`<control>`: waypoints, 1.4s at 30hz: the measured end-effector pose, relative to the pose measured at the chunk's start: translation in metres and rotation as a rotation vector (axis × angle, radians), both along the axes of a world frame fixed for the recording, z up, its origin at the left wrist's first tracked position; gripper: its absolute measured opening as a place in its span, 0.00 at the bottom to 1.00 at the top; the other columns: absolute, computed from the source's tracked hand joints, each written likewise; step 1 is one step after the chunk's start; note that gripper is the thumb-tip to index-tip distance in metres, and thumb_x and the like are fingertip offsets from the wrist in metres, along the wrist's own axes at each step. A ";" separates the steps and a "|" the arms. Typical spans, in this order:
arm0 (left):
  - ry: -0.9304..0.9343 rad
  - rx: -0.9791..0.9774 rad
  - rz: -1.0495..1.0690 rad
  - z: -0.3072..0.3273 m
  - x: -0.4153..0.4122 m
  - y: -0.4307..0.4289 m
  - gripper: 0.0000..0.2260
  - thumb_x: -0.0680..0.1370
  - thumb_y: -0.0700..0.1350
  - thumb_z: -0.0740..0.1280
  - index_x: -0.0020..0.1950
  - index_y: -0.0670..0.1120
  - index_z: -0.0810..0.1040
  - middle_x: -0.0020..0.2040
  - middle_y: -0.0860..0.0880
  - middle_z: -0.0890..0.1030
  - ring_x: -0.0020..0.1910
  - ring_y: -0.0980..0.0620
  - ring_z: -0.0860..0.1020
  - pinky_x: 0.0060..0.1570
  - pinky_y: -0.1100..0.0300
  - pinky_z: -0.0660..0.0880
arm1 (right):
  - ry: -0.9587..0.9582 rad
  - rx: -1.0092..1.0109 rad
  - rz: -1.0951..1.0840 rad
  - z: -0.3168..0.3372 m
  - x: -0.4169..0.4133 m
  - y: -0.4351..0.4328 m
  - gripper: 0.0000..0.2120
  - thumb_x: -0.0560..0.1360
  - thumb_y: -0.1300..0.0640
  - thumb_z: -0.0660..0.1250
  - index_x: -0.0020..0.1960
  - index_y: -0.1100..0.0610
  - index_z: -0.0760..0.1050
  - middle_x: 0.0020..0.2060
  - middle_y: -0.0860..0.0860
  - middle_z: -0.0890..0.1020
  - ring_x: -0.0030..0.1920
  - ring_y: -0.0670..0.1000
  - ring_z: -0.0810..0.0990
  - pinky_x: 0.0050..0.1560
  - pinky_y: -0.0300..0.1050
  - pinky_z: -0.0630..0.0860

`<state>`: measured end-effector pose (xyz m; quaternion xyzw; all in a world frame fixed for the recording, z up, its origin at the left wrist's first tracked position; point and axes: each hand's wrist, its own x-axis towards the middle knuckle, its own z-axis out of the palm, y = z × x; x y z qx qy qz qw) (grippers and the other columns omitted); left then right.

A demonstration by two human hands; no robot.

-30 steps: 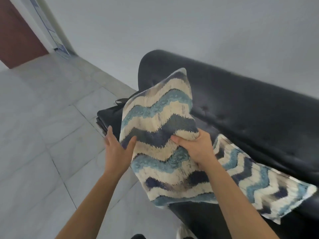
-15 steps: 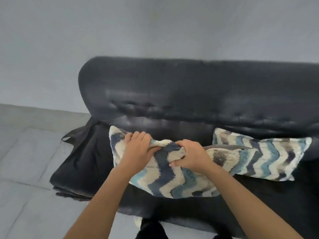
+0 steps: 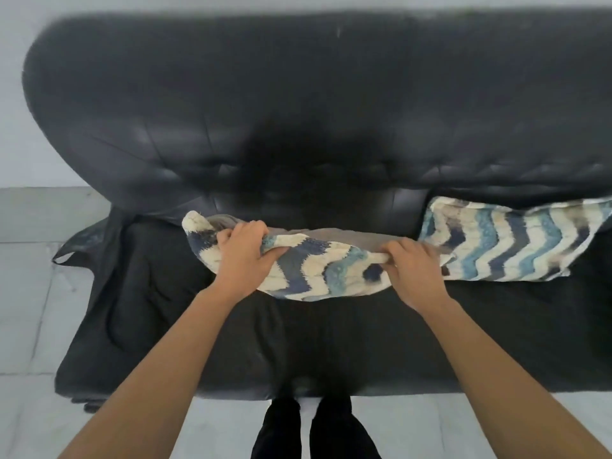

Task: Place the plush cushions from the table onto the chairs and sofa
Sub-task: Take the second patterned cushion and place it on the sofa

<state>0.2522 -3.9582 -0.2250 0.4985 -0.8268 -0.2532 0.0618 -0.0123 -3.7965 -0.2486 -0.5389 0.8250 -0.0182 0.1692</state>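
Head view — steeply down, close over sofa [image 3: 231,104]

Bare forearms with no sleeves, and black trousers [image 3: 318,429] over both legs below.

Pale grey tiled floor [image 3: 29,293] spreads out left of the hands and runs along the bottom edge. Plain grey wall [image 3: 13,134] rises beyond. Black trouser legs [image 3: 314,429] stand below, between the arms.
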 end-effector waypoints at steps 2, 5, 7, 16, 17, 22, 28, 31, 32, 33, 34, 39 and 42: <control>-0.061 -0.025 0.019 -0.039 0.000 -0.030 0.14 0.79 0.55 0.71 0.46 0.49 0.68 0.43 0.51 0.73 0.48 0.46 0.71 0.57 0.45 0.62 | 0.035 -0.083 -0.003 -0.044 -0.001 -0.024 0.11 0.77 0.61 0.72 0.59 0.57 0.82 0.52 0.58 0.82 0.55 0.64 0.81 0.64 0.63 0.72; -0.215 -0.011 -0.027 -0.114 -0.001 -0.062 0.16 0.79 0.57 0.69 0.57 0.45 0.75 0.54 0.45 0.76 0.60 0.40 0.73 0.62 0.42 0.63 | 0.004 -0.020 0.036 -0.118 -0.001 -0.053 0.20 0.79 0.60 0.70 0.70 0.56 0.77 0.63 0.60 0.79 0.66 0.66 0.77 0.72 0.66 0.65; -0.368 0.073 -0.094 -0.169 0.001 -0.073 0.29 0.79 0.58 0.68 0.75 0.44 0.68 0.73 0.40 0.70 0.75 0.38 0.65 0.72 0.40 0.58 | -0.041 0.122 0.116 -0.163 -0.001 -0.065 0.32 0.81 0.54 0.67 0.82 0.53 0.61 0.80 0.56 0.64 0.81 0.60 0.60 0.80 0.64 0.50; -0.426 -0.261 -0.072 -0.266 -0.011 -0.078 0.32 0.75 0.50 0.74 0.74 0.42 0.65 0.65 0.33 0.71 0.66 0.30 0.68 0.65 0.32 0.60 | 0.213 -0.103 -0.011 -0.256 0.002 -0.089 0.46 0.70 0.49 0.80 0.80 0.57 0.60 0.64 0.64 0.72 0.67 0.67 0.70 0.75 0.66 0.54; -0.409 -0.275 -0.063 -0.265 -0.012 -0.084 0.28 0.75 0.49 0.74 0.69 0.40 0.69 0.63 0.33 0.71 0.64 0.30 0.68 0.64 0.33 0.61 | 0.229 -0.128 -0.012 -0.255 0.000 -0.094 0.44 0.69 0.50 0.80 0.79 0.56 0.63 0.61 0.64 0.73 0.64 0.67 0.71 0.73 0.65 0.56; -0.293 -0.436 0.004 -0.258 -0.006 -0.112 0.26 0.74 0.50 0.74 0.68 0.43 0.70 0.61 0.34 0.73 0.61 0.30 0.71 0.61 0.34 0.64 | 0.303 -0.334 -0.035 -0.249 -0.016 -0.122 0.41 0.69 0.46 0.79 0.77 0.50 0.65 0.66 0.65 0.73 0.69 0.62 0.65 0.74 0.65 0.56; 0.141 -0.287 0.455 -0.287 0.005 -0.065 0.49 0.73 0.64 0.73 0.82 0.40 0.53 0.79 0.30 0.52 0.79 0.31 0.54 0.77 0.36 0.55 | -0.009 -0.424 -0.687 -0.285 0.025 -0.099 0.62 0.68 0.26 0.71 0.84 0.60 0.45 0.81 0.71 0.43 0.82 0.68 0.47 0.80 0.67 0.48; 0.430 0.324 1.001 -0.314 0.005 -0.016 0.61 0.67 0.66 0.77 0.83 0.49 0.38 0.82 0.42 0.42 0.82 0.43 0.49 0.78 0.42 0.57 | -0.466 -0.472 -1.097 -0.316 0.077 -0.062 0.61 0.70 0.27 0.69 0.84 0.53 0.37 0.82 0.61 0.34 0.83 0.63 0.40 0.80 0.69 0.46; 0.482 0.466 1.070 -0.321 0.002 -0.007 0.62 0.68 0.66 0.77 0.82 0.51 0.34 0.83 0.45 0.43 0.82 0.46 0.51 0.78 0.45 0.57 | -0.577 -0.447 -1.144 -0.325 0.091 -0.056 0.60 0.71 0.28 0.69 0.84 0.50 0.35 0.82 0.59 0.32 0.83 0.62 0.37 0.80 0.69 0.45; 0.525 0.548 1.084 -0.331 0.002 -0.005 0.61 0.69 0.66 0.76 0.81 0.51 0.32 0.83 0.47 0.44 0.81 0.50 0.52 0.79 0.49 0.56 | -0.647 -0.426 -1.126 -0.334 0.098 -0.053 0.60 0.71 0.28 0.69 0.84 0.48 0.34 0.82 0.58 0.32 0.83 0.61 0.35 0.81 0.67 0.43; 0.558 0.579 1.066 -0.340 0.001 -0.008 0.60 0.72 0.65 0.74 0.81 0.50 0.29 0.83 0.49 0.44 0.80 0.54 0.53 0.78 0.54 0.55 | -0.687 -0.411 -1.069 -0.341 0.099 -0.054 0.60 0.70 0.26 0.68 0.83 0.47 0.33 0.82 0.57 0.32 0.82 0.60 0.34 0.81 0.64 0.43; 0.616 0.717 0.918 -0.361 0.006 -0.044 0.64 0.67 0.72 0.72 0.78 0.53 0.24 0.84 0.52 0.42 0.82 0.51 0.53 0.80 0.46 0.56 | -0.682 -0.310 -0.833 -0.367 0.053 -0.069 0.58 0.73 0.30 0.68 0.84 0.50 0.35 0.83 0.58 0.36 0.84 0.56 0.37 0.74 0.44 0.45; 0.585 0.758 0.861 -0.352 0.012 -0.039 0.68 0.61 0.76 0.73 0.79 0.53 0.25 0.84 0.52 0.44 0.82 0.50 0.51 0.80 0.45 0.54 | -0.718 -0.282 -0.811 -0.361 0.054 -0.064 0.57 0.75 0.33 0.70 0.84 0.50 0.33 0.83 0.58 0.33 0.83 0.56 0.35 0.74 0.45 0.42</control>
